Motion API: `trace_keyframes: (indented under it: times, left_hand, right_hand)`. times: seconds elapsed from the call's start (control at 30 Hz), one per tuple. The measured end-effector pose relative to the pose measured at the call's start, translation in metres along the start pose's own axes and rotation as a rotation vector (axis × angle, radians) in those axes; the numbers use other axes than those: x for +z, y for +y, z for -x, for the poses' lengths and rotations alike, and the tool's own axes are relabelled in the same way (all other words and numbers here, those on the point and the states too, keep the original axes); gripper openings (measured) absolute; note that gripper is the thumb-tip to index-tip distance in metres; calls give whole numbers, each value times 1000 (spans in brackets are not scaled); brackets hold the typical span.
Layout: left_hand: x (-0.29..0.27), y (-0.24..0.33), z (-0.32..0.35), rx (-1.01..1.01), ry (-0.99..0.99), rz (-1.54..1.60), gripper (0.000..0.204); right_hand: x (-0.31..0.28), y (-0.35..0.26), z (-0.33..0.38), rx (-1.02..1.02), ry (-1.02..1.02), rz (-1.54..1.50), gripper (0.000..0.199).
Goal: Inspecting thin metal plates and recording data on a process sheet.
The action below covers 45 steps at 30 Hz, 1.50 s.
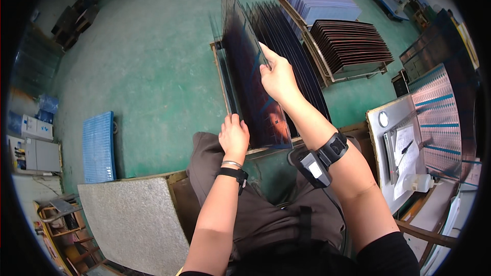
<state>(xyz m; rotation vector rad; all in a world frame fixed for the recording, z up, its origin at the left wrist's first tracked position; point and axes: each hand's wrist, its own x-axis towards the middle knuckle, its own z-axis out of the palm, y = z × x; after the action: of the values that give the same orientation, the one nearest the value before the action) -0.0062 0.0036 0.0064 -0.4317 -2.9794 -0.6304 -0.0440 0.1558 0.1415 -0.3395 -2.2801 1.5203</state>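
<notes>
A large, thin dark glossy sheet [244, 66] stands on edge, tilted, in front of me. My right hand [280, 79] is closed on its right edge, thumb on the near side. By the sheet's lower left side, my left hand [234, 135] has its fingers curled at the near left part of a wood-edged rack [223, 84]. What those fingers grip, if anything, is hidden. To the right of the sheet, several similar dark sheets [286, 36] stand in a row in the rack.
Beyond are racks of brown-edged sheets [353, 46] and pale blue sheets [322, 2]. At right a board [378, 122] carries papers [405, 158] and a plastic bottle [418, 182]. A grey speckled tabletop [133, 220] is at left, near a blue ribbed panel [98, 147].
</notes>
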Motion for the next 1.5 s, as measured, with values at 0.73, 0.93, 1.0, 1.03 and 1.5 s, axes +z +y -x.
trace_keyframes:
  times: [0.73, 0.93, 1.0, 1.03, 1.5]
  left_hand:
    - [1, -1, 2, -11, 23, 33, 20]
    - [-2, -1, 3, -12, 39, 61, 17]
    - [-1, -1, 3, -12, 46, 59, 17]
    - [0, -1, 3, -12, 51, 57, 17]
    - [-3, 9, -2, -56, -175, -128, 25]
  right_hand:
    - [-5, 17, 18, -134, 125, -27, 50]
    - [-2, 25, 3, -31, 104, -35, 52]
    - [0, 29, -2, -19, 94, -35, 52]
    - [2, 31, -4, -38, 89, -57, 52]
    - [54, 33, -7, 8, 135, 407, 54]
